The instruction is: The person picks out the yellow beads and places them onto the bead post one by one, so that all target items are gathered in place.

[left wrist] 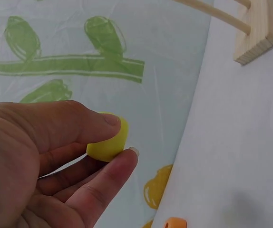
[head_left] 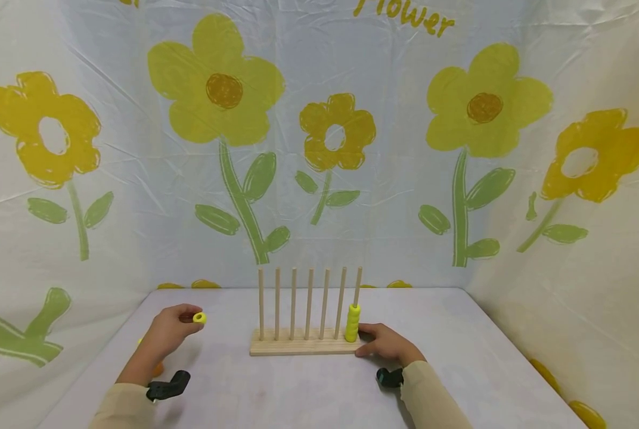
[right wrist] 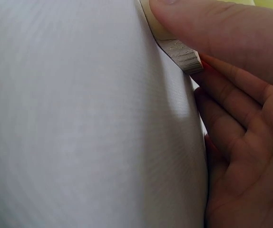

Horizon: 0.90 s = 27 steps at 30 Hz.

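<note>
My left hand [head_left: 170, 328] pinches a yellow bead [head_left: 199, 318] above the left side of the table, its hole showing in the head view. In the left wrist view the thumb and a fingertip press the bead [left wrist: 109, 145] from both sides. A wooden peg rack [head_left: 303, 347] with several upright rods stands mid-table. Several yellow beads [head_left: 353, 325] are stacked on its rightmost rod; the other rods are bare. My right hand [head_left: 386, 344] grips the right end of the rack's base, thumb at the front and fingers behind, as the right wrist view shows close up.
Behind the left forearm, partly hidden, lie an orange piece [head_left: 158, 370] and a yellow piece [head_left: 139, 342] on the white table [head_left: 276, 393]. A flower-printed cloth [head_left: 394, 226] hangs behind the table and along its sides. Each wrist carries a black camera mount.
</note>
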### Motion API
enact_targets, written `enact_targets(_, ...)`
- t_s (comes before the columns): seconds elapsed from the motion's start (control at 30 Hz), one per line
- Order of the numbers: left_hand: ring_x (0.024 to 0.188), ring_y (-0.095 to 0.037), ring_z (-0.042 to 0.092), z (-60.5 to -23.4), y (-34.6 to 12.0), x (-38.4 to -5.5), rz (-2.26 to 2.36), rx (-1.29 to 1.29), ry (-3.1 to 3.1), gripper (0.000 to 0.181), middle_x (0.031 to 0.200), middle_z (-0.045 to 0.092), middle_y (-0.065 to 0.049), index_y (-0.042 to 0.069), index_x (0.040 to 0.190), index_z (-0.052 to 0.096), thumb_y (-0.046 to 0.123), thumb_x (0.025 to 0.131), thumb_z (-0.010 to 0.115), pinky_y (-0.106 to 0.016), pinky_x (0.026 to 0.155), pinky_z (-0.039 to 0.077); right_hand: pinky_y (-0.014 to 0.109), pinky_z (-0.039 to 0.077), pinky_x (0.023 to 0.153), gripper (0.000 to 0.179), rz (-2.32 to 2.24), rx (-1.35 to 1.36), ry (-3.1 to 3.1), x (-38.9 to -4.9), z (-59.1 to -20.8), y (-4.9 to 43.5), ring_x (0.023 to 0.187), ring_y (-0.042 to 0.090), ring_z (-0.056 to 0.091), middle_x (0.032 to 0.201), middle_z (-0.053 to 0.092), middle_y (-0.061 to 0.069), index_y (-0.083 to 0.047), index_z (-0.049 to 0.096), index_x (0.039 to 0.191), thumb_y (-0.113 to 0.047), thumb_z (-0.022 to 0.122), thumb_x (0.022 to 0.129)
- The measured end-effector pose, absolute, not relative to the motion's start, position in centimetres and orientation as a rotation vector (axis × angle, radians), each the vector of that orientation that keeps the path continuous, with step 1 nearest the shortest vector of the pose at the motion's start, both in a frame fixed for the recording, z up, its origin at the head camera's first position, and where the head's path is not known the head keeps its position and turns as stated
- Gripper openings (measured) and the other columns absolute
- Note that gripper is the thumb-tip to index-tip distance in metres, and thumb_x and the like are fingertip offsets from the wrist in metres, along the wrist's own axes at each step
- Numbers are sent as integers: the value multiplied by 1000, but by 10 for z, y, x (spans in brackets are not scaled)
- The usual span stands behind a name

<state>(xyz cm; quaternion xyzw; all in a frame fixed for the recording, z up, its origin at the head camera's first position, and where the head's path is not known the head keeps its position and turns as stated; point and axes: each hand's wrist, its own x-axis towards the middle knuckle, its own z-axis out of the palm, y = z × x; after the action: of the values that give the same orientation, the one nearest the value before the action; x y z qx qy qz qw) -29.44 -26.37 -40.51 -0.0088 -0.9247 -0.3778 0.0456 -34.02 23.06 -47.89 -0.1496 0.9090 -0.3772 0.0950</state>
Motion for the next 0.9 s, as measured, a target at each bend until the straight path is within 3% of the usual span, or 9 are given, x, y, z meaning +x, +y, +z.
enact_targets(0.9, 110, -29, 63, -377, -214, -284, -1230, -254, -2778, 39, 120, 66, -13, 3, 126, 61, 12, 89, 68, -42, 87, 56, 65, 20, 113, 76, -1153, -395, 2672, -342, -482, 230, 140, 41, 34, 146, 48, 16, -7, 52, 140, -27, 83, 73)
